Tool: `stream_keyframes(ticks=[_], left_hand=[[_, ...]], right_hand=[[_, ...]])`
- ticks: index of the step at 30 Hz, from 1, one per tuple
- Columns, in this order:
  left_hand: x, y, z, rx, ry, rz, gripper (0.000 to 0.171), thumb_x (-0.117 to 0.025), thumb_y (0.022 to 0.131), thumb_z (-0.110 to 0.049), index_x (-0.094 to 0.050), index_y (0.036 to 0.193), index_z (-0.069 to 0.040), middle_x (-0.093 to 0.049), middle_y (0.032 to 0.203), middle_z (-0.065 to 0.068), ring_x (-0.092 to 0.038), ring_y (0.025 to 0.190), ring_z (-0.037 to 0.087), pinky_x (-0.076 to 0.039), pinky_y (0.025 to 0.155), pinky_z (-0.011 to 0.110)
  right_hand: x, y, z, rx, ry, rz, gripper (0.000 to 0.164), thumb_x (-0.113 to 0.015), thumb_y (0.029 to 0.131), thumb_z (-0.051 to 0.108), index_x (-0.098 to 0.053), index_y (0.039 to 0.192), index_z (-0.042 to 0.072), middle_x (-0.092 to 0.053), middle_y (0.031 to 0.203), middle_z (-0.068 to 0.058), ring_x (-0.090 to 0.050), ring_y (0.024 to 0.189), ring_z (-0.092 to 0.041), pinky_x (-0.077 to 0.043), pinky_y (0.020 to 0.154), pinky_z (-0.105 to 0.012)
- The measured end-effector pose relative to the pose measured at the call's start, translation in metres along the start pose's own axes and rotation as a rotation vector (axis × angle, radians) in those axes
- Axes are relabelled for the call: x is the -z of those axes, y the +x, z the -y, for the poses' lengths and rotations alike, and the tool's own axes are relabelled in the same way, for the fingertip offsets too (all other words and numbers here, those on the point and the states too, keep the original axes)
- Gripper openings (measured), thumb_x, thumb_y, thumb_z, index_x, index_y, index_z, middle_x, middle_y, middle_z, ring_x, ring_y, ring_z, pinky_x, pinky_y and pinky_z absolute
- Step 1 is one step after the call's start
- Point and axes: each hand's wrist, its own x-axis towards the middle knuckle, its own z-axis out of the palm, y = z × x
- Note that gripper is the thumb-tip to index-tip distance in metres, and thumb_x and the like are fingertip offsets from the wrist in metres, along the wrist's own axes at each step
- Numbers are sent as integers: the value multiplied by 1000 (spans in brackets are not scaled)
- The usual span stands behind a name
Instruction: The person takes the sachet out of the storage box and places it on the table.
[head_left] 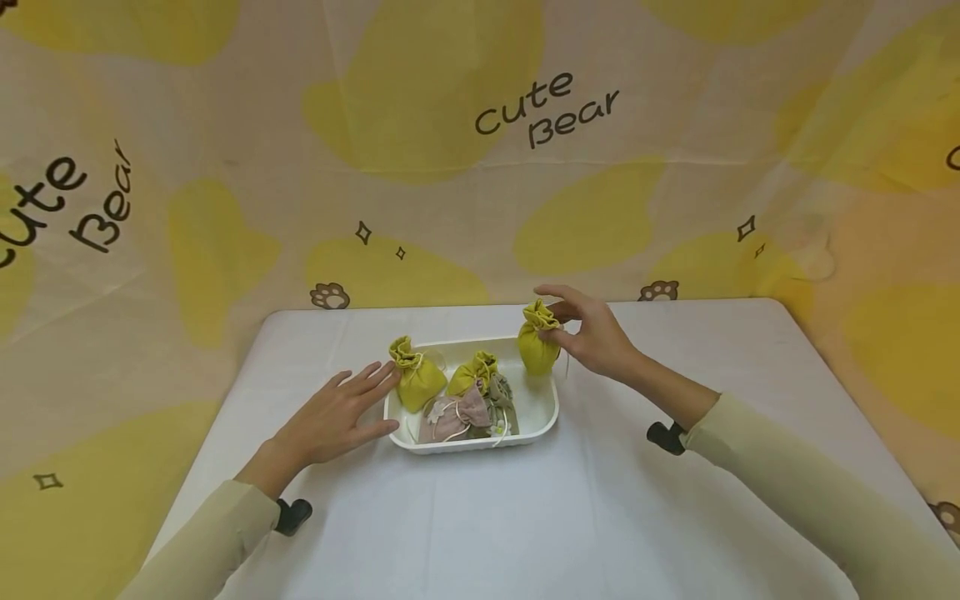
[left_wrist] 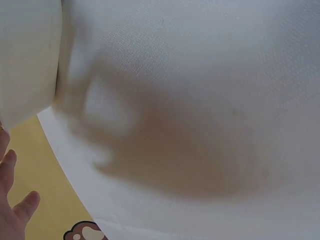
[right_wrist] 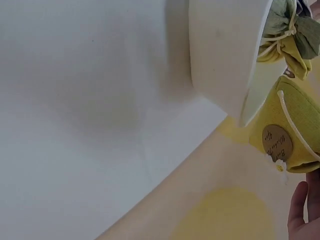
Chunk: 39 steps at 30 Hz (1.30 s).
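Observation:
A white tray (head_left: 538, 417) holds several small drawstring pouches. My right hand (head_left: 596, 335) pinches a yellow-green pouch (head_left: 537, 350) by its side, over the tray's right back corner. In the right wrist view this pouch (right_wrist: 295, 125) shows a round brown label and a small white flower. My left hand (head_left: 337, 417) lies with straight fingers at the tray's left edge, its fingertips at another yellow-green pouch (head_left: 418, 385). Between them sit a third yellow-green pouch (head_left: 468, 377), a pink pouch (head_left: 450, 417) and a grey-green pouch (head_left: 500, 396).
The tray stands on a table with a white cloth (head_left: 495, 525). Behind it hangs a patterned backdrop (head_left: 435, 225) with yellow patches and lettering. Black wrist devices (head_left: 292, 517) sit at both sleeve ends.

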Motion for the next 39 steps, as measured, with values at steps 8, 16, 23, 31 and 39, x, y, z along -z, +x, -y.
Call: stream_keyframes(ticks=[8, 16, 23, 31, 39], left_hand=[[1, 0, -1, 16, -10, 22, 77, -51, 96, -59, -34, 156, -14, -31, 161, 9, -29, 147, 34, -30, 111, 62], [2, 0, -2, 17, -15, 20, 77, -52, 96, -59, -35, 156, -13, -31, 161, 9, -30, 146, 34, -30, 111, 62], [2, 0, -1, 17, -10, 28, 77, -51, 97, -59, -34, 156, -13, -30, 161, 9, -29, 147, 33, -29, 112, 62], [1, 0, -1, 17, -10, 37, 77, -51, 97, -59, -34, 156, -12, -29, 161, 9, -29, 147, 34, -28, 113, 61], [2, -1, -2, 16, -13, 35, 77, -52, 97, -58, -34, 156, -11, -30, 161, 10, -29, 147, 34, -29, 112, 61]], right_hand=[[22, -7, -10, -43, -45, -46, 62, -76, 83, -5, -53, 139, 7, -72, 110, -16, -68, 99, -32, -55, 88, -47], [34, -21, -33, -113, -98, -72, 64, -74, 85, -4, -50, 143, 8, -70, 113, -19, -66, 102, -35, -55, 87, -49], [41, -33, -55, -153, -144, -94, 62, -73, 86, -4, -49, 142, 5, -68, 113, -23, -66, 101, -38, -55, 86, -51], [50, -49, -78, -224, -184, -98, 64, -71, 87, -3, -46, 145, 6, -66, 114, -25, -64, 103, -40, -56, 81, -50], [54, -58, -93, -283, -166, -87, 61, -71, 89, 1, -45, 144, 5, -63, 117, -29, -59, 106, -42, -51, 89, -56]])
